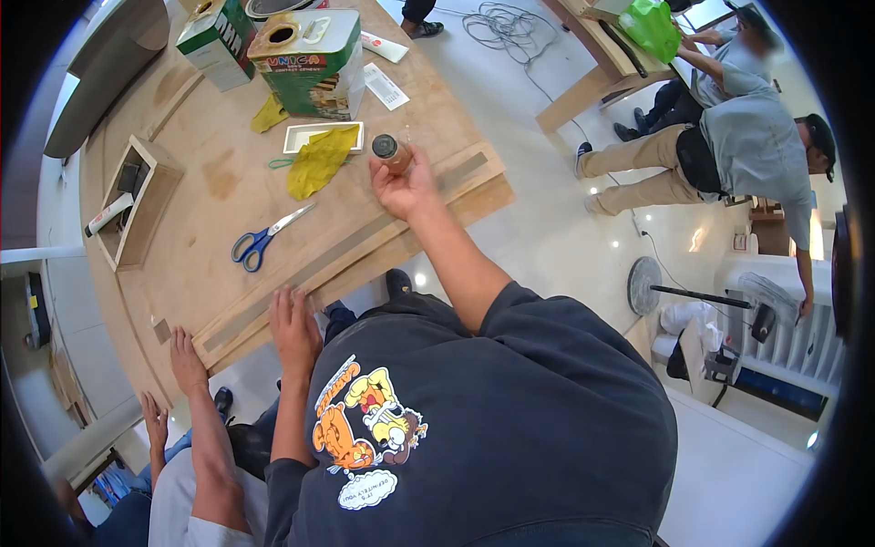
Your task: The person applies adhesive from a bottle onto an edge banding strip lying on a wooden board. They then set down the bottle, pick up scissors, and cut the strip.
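My right hand [404, 187] is closed around a small brown jar with a dark lid [390, 151], held over the wooden table. My left hand [293, 326] lies with its fingers stretched out on the near edge of a long wooden board [365, 239] that bears a grey-brown strip. Blue-handled scissors [261, 242] lie partly spread between my hands, farther in on the table. Just left of the jar, a yellow cloth [324, 162] hangs over a small white tray [298, 137].
A green-and-white contact cement can [305, 68] and another can [217, 41] stand at the back. A wooden box [137, 205] holds a tube. A co-worker's hand [188, 362] touches the board's left end. Other people [729, 137] and a fan [645, 284] are at right.
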A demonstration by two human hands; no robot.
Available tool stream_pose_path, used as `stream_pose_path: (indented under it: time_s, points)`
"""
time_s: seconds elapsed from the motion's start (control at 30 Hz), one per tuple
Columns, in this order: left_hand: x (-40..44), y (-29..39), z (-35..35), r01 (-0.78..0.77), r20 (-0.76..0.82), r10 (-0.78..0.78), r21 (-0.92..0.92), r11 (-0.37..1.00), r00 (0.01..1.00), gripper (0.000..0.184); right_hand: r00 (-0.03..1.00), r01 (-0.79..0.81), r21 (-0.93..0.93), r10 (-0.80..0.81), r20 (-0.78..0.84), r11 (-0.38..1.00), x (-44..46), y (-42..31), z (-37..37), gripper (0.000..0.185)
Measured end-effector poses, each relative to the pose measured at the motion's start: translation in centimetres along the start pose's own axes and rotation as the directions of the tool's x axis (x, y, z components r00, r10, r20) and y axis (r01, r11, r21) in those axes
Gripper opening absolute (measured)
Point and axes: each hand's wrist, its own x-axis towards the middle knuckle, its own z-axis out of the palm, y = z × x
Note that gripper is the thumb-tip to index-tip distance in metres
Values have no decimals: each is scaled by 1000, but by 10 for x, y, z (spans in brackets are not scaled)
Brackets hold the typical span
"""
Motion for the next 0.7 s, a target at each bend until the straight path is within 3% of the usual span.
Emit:
stream_pose_path:
  time_s: [0.03,0.13,0.2,0.3,0.4,0.7]
  points:
    - [3,4,-1,-1,15,1,-8,1000,1000,37,1000,29,-62,-28,12,998,-11,2,9,38]
    - [11,9,2,-27,14,28,-50,998,1000,38,934,346,-400,-271,231,849,-74,-1,50,30]
    - [17,13,7,-61,24,64,-91,994,998,39,776,607,-671,-499,385,427,-117,-4,74,32]
    - [35,24,14,-131,47,140,-158,979,989,41,579,546,-773,-521,627,-323,-134,-46,62,47]
    - [47,35,22,-202,69,219,-194,960,973,42,560,499,-741,-486,671,-449,-146,-43,48,57]
    - [63,47,35,-250,149,281,-197,948,948,44,563,421,-772,-529,635,-477,-121,-19,18,60]
